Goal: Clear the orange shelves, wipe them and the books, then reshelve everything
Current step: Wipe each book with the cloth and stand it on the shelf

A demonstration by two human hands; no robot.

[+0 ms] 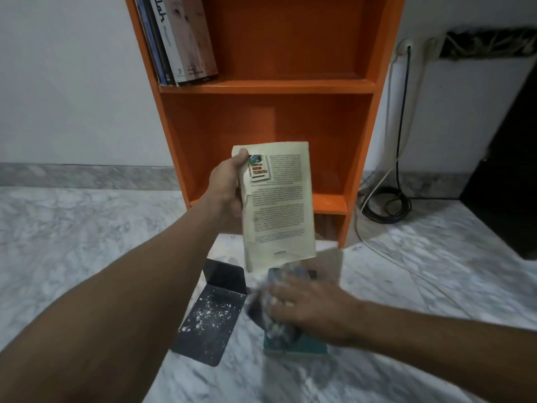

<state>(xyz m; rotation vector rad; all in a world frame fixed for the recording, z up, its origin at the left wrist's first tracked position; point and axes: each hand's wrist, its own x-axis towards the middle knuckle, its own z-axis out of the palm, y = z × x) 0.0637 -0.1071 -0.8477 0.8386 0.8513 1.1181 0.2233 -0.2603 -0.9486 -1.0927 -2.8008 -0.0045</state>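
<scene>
My left hand (225, 184) grips a cream paperback (279, 205) by its upper left edge and holds it upright in front of the lower orange shelf (331, 203), back cover toward me. Below it my right hand (308, 306), blurred, holds a dark cloth (271, 321) over a teal book (302, 344) lying on the floor. The orange bookcase (267, 88) stands against the wall. Several books (180, 39) lean at the left of its upper shelf. The lower compartment holds nothing.
A dark metal bookend (212, 312) speckled with white dust lies on the marble floor left of the teal book. Coiled black and white cables (386, 205) run from a wall socket (404, 48) right of the bookcase. Dark furniture (505, 184) stands at the far right.
</scene>
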